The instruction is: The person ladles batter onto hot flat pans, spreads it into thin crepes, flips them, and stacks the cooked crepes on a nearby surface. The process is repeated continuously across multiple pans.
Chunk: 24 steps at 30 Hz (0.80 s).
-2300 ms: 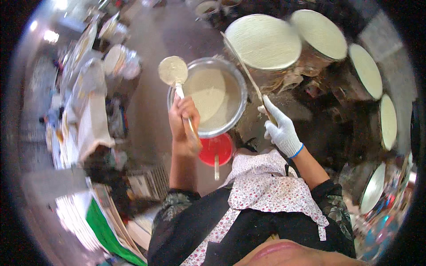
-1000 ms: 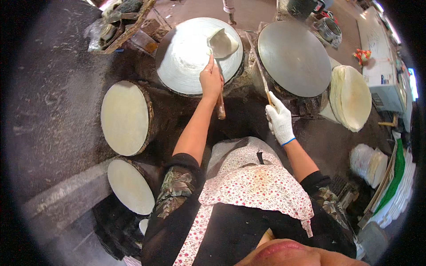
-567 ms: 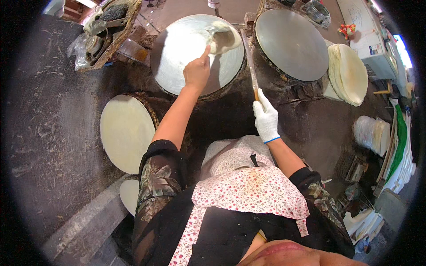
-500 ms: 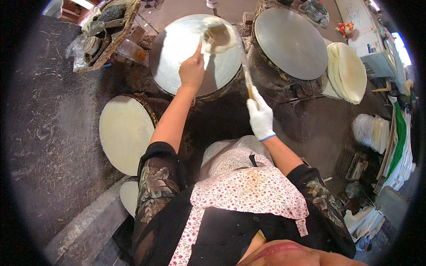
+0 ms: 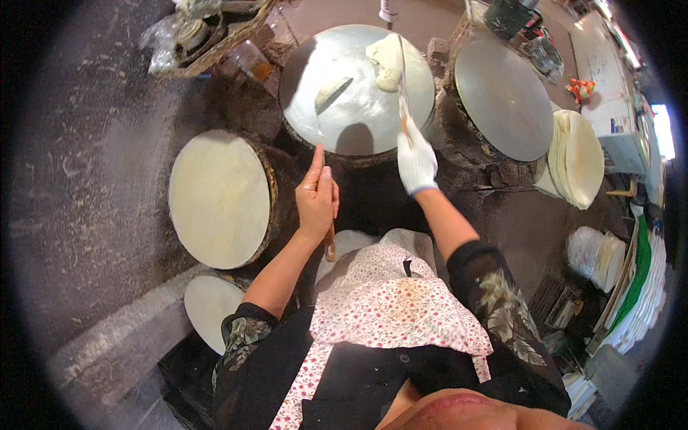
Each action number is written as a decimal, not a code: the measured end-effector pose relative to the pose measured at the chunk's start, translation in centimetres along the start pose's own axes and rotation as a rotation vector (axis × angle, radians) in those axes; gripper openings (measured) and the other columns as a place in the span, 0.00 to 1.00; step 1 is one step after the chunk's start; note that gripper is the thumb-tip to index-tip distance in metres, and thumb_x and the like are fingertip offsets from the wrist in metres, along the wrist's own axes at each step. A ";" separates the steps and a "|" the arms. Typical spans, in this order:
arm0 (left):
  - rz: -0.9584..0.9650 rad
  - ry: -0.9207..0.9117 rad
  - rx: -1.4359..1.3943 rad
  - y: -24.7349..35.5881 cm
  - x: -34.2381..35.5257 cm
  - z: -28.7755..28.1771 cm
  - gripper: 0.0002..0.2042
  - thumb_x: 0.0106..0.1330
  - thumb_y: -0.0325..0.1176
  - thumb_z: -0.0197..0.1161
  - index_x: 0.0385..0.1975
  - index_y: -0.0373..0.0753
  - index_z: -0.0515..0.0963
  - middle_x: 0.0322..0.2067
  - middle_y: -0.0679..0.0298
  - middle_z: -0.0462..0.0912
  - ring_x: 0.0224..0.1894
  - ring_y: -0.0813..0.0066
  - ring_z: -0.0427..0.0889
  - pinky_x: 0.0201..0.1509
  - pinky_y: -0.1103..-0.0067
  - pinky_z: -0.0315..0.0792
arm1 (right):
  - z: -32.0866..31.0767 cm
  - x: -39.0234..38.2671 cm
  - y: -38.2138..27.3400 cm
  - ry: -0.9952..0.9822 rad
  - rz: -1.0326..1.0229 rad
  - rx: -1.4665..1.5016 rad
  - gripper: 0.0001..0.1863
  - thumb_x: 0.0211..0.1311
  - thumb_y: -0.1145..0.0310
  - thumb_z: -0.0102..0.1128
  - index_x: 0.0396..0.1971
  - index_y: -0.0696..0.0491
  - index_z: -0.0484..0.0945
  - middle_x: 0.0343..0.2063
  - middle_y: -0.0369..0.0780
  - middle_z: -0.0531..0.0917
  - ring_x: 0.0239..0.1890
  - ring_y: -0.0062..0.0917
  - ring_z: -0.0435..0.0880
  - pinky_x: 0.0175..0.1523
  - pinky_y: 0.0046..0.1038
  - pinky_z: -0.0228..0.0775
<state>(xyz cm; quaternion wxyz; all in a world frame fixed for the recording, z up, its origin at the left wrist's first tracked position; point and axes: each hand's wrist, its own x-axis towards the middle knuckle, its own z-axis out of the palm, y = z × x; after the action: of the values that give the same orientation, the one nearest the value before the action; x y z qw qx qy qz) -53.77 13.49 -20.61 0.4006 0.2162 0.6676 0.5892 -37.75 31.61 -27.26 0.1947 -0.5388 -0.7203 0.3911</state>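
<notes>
Just drew ladle (image 5: 328,92) back with bare left hand (image 5: 317,204), leaving pale batter (image 5: 385,61) on griddle (image 5: 308,77), ahead and slightly left of gloved right hand (image 5: 418,161); swung stick (image 5: 403,93) over it. Likely done pouring, now spreading. Left: clamped round ladle, drawn in, pointing forward. Right: clamped round stick, reaching farther out. Can't tell stick contact with batter.

Round metal griddle (image 5: 304,89), pale batter (image 5: 386,60) on top
</notes>
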 end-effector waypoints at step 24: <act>0.063 -0.005 -0.101 -1.0 -6.3 -2.7 0.26 0.84 0.29 0.47 0.79 0.46 0.60 0.18 0.73 0.70 0.15 0.90 0.63 0.18 0.87 0.62 | 1.8 6.7 -1.4 0.071 -0.181 -0.230 0.25 0.73 0.54 0.51 0.67 0.37 0.77 0.44 0.51 0.88 0.47 0.46 0.88 0.56 0.45 0.77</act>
<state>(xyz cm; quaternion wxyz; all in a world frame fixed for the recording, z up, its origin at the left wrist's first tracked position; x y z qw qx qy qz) -52.03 6.79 -19.88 0.3939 0.2182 0.6286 0.6341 -42.19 37.08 -28.25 0.1913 -0.5039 -0.7987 0.2675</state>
